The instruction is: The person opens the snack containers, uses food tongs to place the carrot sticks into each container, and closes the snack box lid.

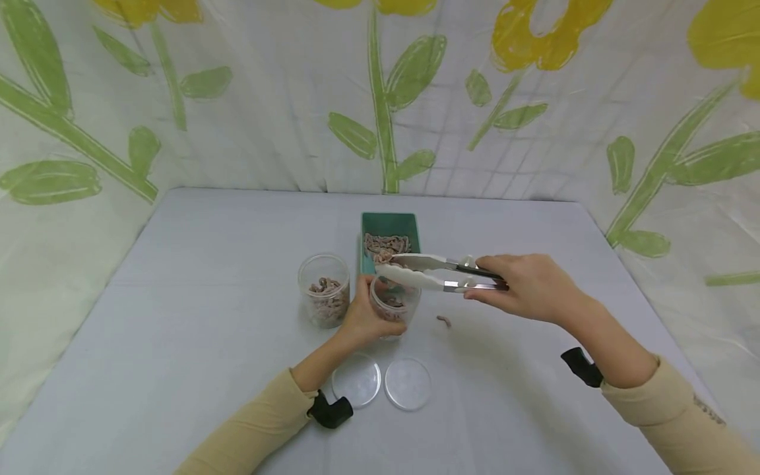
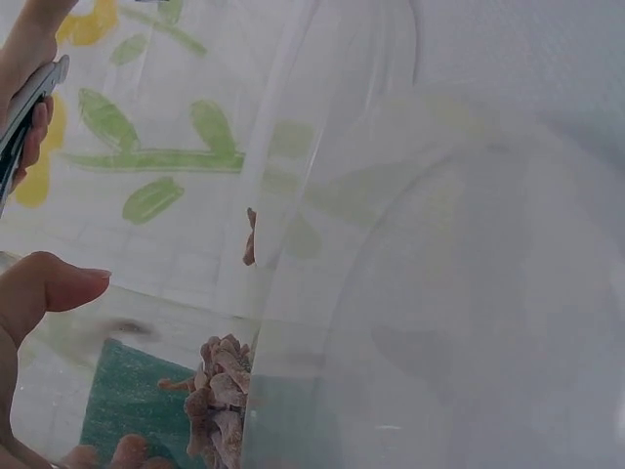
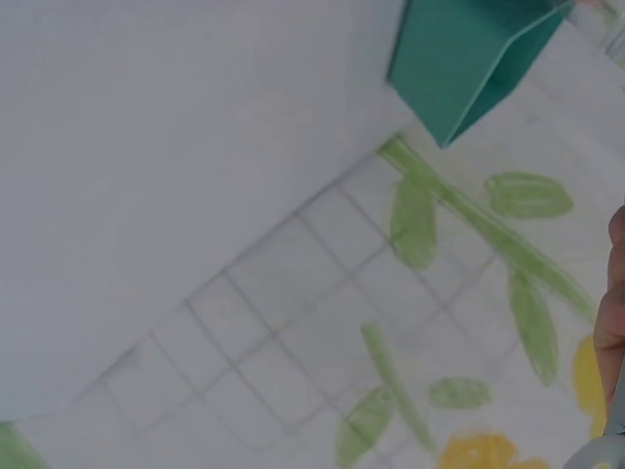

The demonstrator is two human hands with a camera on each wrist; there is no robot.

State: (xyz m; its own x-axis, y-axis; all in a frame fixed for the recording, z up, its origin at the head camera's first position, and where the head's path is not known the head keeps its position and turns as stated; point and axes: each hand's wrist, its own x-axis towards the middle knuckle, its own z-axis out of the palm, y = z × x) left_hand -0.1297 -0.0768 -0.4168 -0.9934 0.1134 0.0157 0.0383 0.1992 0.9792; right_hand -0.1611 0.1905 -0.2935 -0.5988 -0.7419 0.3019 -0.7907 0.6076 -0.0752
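While a flower-printed curtain point(image 1: 267, 119) hangs behind the pale table point(image 1: 208, 297), I see the person's left hand point(image 1: 367, 316) gripping one of two clear jars point(image 1: 411, 310) just before the single green bin point(image 1: 388, 221), the right hand point(image 1: 531, 287) curled round white-tipped tongs point(image 1: 424, 280) above them. Two lids point(image 1: 408, 384) and one loose brown piece point(image 1: 444, 321) lie close by, the table spreading wide to both side edges.

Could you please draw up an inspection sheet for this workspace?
Surface: pale table, with the items grouped near its middle.
Job's things: green tray, held jar and second jar, each containing brown pieces; tongs.
Clutter: loose brown piece on the table; two clear lids lying flat.
Hands: left hand grips the held jar; right hand grips the tongs.
Cables: nothing seen.
Surroundings: flower-patterned sheeting behind and beside the table.
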